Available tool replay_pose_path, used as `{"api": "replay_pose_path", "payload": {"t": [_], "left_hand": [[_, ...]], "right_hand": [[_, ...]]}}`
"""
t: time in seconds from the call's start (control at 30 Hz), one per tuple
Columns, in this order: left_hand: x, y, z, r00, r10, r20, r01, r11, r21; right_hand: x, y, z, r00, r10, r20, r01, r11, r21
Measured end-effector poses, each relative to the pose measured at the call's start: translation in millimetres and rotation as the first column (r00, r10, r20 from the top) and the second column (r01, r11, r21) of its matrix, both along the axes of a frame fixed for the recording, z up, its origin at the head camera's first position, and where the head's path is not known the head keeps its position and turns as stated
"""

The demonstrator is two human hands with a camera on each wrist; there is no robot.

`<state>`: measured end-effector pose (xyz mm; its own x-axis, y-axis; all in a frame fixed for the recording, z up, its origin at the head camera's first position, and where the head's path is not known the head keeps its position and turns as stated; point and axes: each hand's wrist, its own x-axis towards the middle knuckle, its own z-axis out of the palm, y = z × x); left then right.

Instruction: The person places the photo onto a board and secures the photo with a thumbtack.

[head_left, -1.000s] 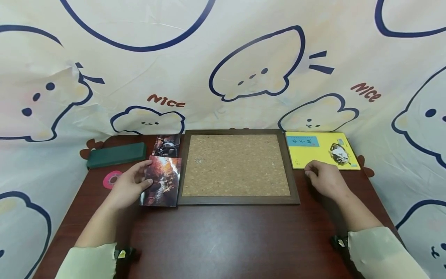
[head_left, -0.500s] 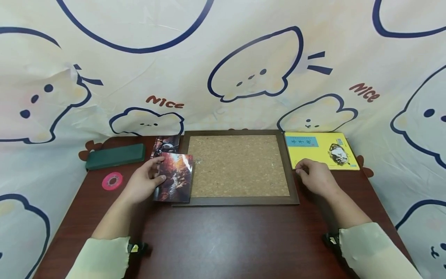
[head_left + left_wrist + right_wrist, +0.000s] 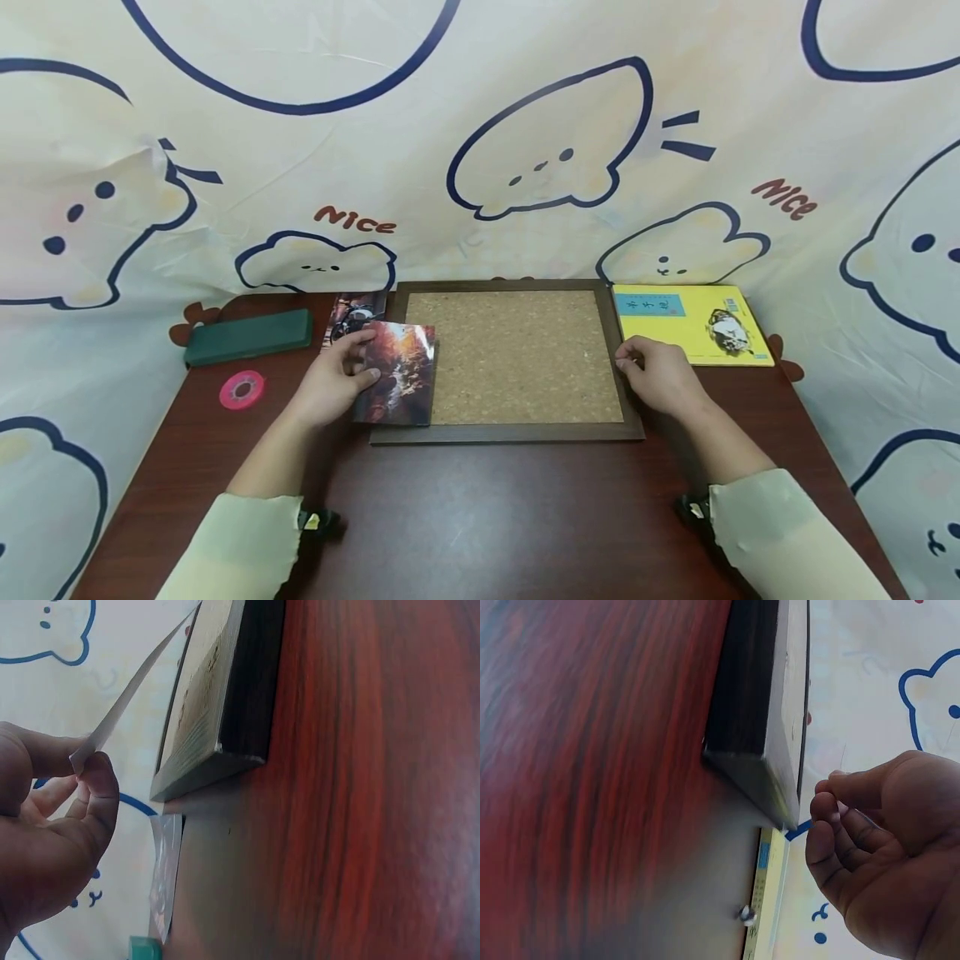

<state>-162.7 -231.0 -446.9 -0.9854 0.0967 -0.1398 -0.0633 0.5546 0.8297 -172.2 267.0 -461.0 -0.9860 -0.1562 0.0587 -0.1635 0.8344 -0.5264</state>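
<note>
In the head view my left hand (image 3: 335, 383) pinches the left edge of a photo print (image 3: 402, 374) with a reddish, bright picture. The print covers the left part of a framed cork board (image 3: 525, 358); from the left wrist view, its sheet (image 3: 124, 701) slants above the board's frame. My right hand (image 3: 656, 373) is over the board's right edge, its thumb and index fingertip pressed together. A faint thin line, like a needle, rises from those fingertips in the right wrist view, where the right hand (image 3: 900, 847) is beside the board (image 3: 750, 690). Whatever it belongs to is hidden.
Behind the left hand lies another dark photo print (image 3: 352, 315), partly covered. A green case (image 3: 249, 337) and a pink ring-shaped thing (image 3: 242, 389) lie left on the dark wooden table (image 3: 480, 517). A yellow book (image 3: 693, 321) lies right. A printed cloth (image 3: 525, 125) hangs behind.
My left hand has carried the photo print rightward, from beside the cork board to over its left part. The right hand has shifted left, from the yellow book's front edge to the board's frame.
</note>
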Motion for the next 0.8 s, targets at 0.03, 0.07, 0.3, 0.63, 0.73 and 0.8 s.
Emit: {"api": "replay_pose_path", "payload": {"t": [0.03,0.07,0.3,0.63,0.73,0.8], "left_hand": [[-1.1,1.9,-0.2,1.0,0.001,0.002,-0.001,1.0,0.003],[-2.1,3.9,-0.5,1.0,0.0,0.002,0.0,1.0,0.008],[-7.9,15.8,-3.0,1.0,0.008,0.011,-0.008,1.0,0.01],[-17.1,29.3,-5.5,1.0,-0.016,0.001,0.016,1.0,0.013],[-19.6,32.9,-7.2,1.0,-0.018,0.002,0.018,1.0,0.018],[-21.2,35.4,-8.3,1.0,-0.014,0.008,0.014,1.0,0.024]], "right_hand": [[-0.7,-2,0.1,1.0,0.001,0.0,-0.001,1.0,-0.004],[-1.5,-4,0.2,1.0,0.003,-0.002,-0.003,1.0,-0.008],[-6.8,-16,1.0,1.0,0.016,0.003,-0.016,0.999,-0.029],[-12.5,-33,1.3,0.998,0.008,0.055,-0.005,0.998,-0.059],[-13.7,-39,1.7,0.999,0.017,0.052,-0.014,0.998,-0.064],[-15.2,-43,1.9,0.998,0.017,0.057,-0.014,0.998,-0.066]]}}
